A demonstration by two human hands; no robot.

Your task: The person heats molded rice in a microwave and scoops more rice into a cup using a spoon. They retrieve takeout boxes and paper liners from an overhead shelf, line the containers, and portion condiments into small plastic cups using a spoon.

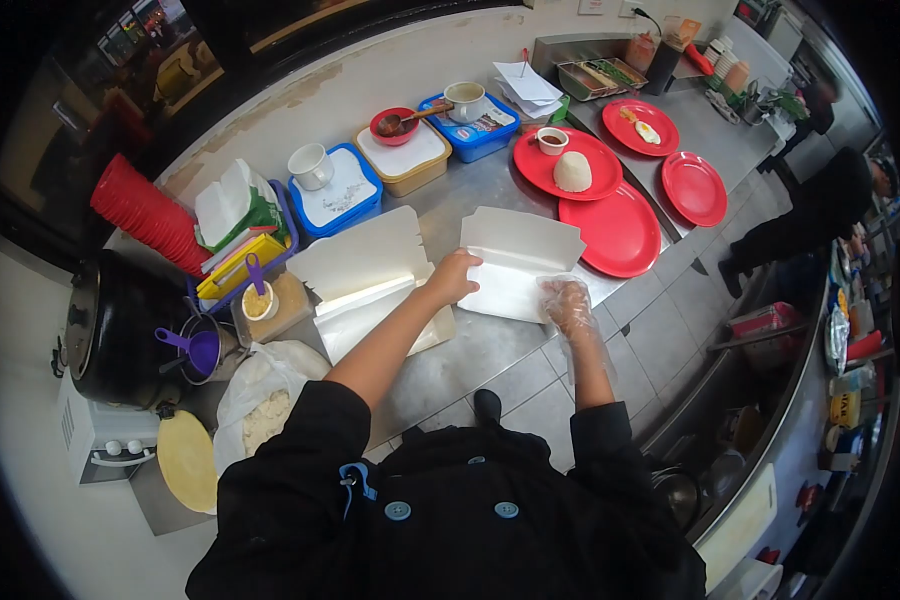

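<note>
A white cardboard takeout box [515, 275] stands with its lid up on the steel counter in front of me. My left hand [456, 279] is bare and closed on its left edge, thumb toward the inside. On the right edge, my right hand [568, 304] wears a clear plastic glove, with fingers curled at the box's side. A second open takeout box [370, 285], lined with white paper, lies to the left beneath my left forearm. Just behind the right box is a red oval plate [615, 232], partly under another red plate [526, 178] that holds a molded rice mound [573, 172] and a sauce cup [551, 141].
Lidded tubs [402, 157], mugs [311, 166] and a red bowl [393, 124] line the wall. Stacked red cups [150, 215], a black cooker [125, 330] and a rice bag [268, 395] stand left. Farther right are red plates [694, 190], one with an egg [647, 132], and a person [815, 215] in dark clothes.
</note>
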